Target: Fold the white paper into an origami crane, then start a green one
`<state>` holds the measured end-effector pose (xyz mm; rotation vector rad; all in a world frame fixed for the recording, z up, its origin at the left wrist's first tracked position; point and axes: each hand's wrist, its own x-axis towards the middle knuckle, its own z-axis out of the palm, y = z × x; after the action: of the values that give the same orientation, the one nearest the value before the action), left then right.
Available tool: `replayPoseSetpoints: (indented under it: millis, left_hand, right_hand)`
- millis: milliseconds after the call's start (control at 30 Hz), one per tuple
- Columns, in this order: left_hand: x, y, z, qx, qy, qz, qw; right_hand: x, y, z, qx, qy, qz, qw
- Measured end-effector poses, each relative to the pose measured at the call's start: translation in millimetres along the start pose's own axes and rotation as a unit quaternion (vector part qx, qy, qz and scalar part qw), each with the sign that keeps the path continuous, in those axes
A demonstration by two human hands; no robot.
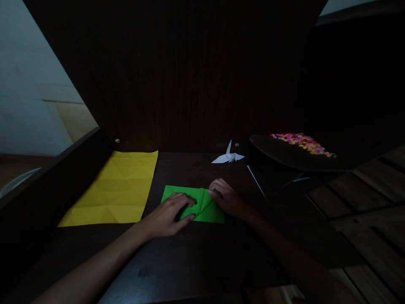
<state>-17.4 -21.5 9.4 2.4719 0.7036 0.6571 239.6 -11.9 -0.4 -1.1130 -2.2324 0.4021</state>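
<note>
Here, through the head camera, I see both of my hands down on a partly folded sheet of green paper [202,204] that lies flat near the middle of a dark wooden desk [196,257]. My left hand [169,213] rests palm-down over the sheet's left half, fingers loosely spread and pressing it to the desk, nothing pinched. My right hand [226,196] sits at the sheet's upper right edge, fingers curled over the folded flaps; whether it pinches a flap or only presses, I cannot tell. The green paper's long side runs left to right, directly between the two hands, and its diagonal creases meet close under the right fingertips, so the right hand is nearer the folds. Just to the left lies a large creased yellow paper sheet [115,190], apart from the green one. Behind, a small white paper crane [228,157] stands, and beside it a dark tray of small multicoloured pieces [302,142].
</note>
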Motion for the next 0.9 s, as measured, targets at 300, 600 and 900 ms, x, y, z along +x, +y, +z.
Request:
replayPoseSetpoints:
  millis: [300, 600, 900]
  left_hand:
    - [0.4, 3.2, 1.3, 0.076, -0.04, 0.03, 0.996]
    - [1.5, -0.8, 3.5, 0.135, -0.008, 0.06, 0.989]
    - [5.1, -1.9, 4.0, 0.128, 0.063, 0.059, 0.988]
  right_hand:
    - [-0.8, 7.5, -10.5, 0.043, -0.036, -0.012, 0.998]
    - [-5.9, 16.2, -18.9, 0.028, -0.074, -0.043, 0.996]
    - [-2.0, 6.8, -7.6, 0.04, 0.053, 0.004, 0.998]
